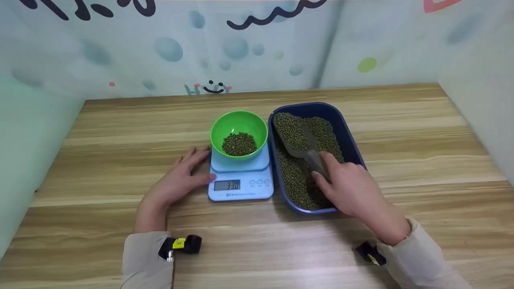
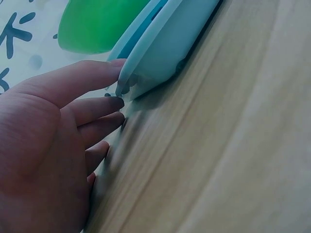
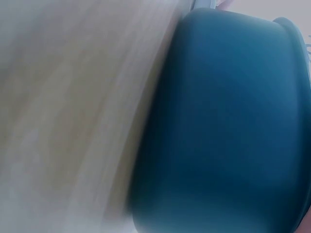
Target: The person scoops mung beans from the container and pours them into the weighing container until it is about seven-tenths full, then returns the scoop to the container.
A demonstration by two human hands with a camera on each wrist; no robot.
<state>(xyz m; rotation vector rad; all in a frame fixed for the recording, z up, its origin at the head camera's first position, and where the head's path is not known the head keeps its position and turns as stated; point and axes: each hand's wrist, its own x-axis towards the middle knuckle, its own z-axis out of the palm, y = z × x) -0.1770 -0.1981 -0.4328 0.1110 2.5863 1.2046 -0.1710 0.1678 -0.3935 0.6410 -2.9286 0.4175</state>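
My right hand [image 1: 352, 188] grips the handle of a grey see-through scoop [image 1: 314, 159]. Greenish-brown beans, which look like mung beans, fill the scoop, and it lies over more beans [image 1: 297, 184] in a dark blue tub [image 1: 353, 146]. Left of the tub stands a light blue kitchen scale [image 1: 245, 192], its display reading about 33.0. On its platform sits a green bowl [image 1: 219, 128] with a small heap of beans [image 1: 239, 144]. My left hand [image 1: 174, 182] rests beside the scale, thumb on its left edge and the other fingers spread; in the left wrist view the fingertips [image 2: 116, 103] are at that edge.
The wood-grain table [image 1: 120, 132] carries everything. A printed backdrop [image 1: 273, 60] rises behind it, with pale walls at both sides. In the right wrist view, the tub's outer wall [image 3: 228, 121] fills much of the picture and hides the scoop.
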